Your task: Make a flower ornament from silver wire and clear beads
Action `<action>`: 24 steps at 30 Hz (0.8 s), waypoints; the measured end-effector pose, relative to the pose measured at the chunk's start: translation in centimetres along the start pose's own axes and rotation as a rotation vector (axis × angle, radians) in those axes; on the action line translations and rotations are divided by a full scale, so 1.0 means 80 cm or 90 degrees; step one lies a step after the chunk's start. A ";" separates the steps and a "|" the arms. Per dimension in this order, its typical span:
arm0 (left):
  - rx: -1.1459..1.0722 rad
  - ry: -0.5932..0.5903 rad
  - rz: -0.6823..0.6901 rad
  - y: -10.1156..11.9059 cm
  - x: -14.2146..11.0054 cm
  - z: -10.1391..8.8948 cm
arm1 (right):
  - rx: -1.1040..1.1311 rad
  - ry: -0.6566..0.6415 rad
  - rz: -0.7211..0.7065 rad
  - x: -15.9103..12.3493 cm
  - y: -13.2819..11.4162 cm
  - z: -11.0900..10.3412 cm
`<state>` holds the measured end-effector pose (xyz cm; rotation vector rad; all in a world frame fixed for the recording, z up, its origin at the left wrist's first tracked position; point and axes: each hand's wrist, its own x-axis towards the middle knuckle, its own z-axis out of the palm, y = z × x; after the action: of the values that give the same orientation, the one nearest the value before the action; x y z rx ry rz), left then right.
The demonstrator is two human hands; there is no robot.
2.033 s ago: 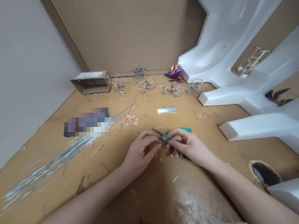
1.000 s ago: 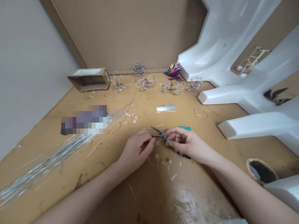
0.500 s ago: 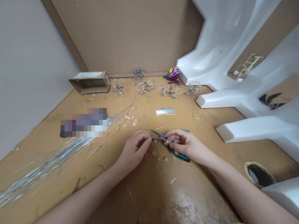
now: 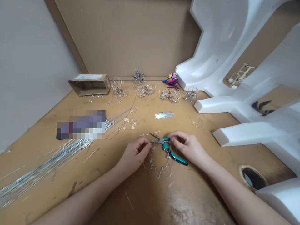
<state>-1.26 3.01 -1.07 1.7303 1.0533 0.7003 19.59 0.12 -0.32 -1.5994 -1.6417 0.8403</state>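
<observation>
A thin wire strung with clear beads hangs in a downward curve between my two hands, with small wire loops sticking out from it. My left hand pinches one end, its fingertips beside the tip of the pliers. The other end runs up to my right hand, whose thumb and fingers are closed together on it. Behind the beaded wire lie needle-nose pliers with teal and black handles, their jaws apart. My right fingers are close to the upper handle; whether they touch it is unclear.
Cut wire pieces lie in a small bundle ahead. Long wires stretch across the left, near a blurred-out object. Beaded wire clusters, an open cardboard box and a colourful bird-like figure line the back. White branching structures stand right.
My right hand has drawn slightly away from the pliers, uncovering more of their handles. The beaded wire now hangs as a wider, fuller curve between my hands. The view has shifted slightly.
</observation>
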 end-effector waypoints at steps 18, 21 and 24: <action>0.083 0.101 0.070 0.003 0.000 -0.004 | -0.639 -0.077 -0.062 0.112 -0.044 -0.055; 0.086 0.099 0.060 0.003 -0.001 -0.004 | -0.687 -0.117 -0.056 0.127 -0.038 -0.056; 0.081 0.103 0.069 0.000 0.000 -0.003 | -0.728 -0.143 -0.070 0.131 -0.038 -0.043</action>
<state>-1.48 3.11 -0.95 1.8751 1.1414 0.8706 20.72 10.48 4.47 -2.1137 -2.5784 -0.0807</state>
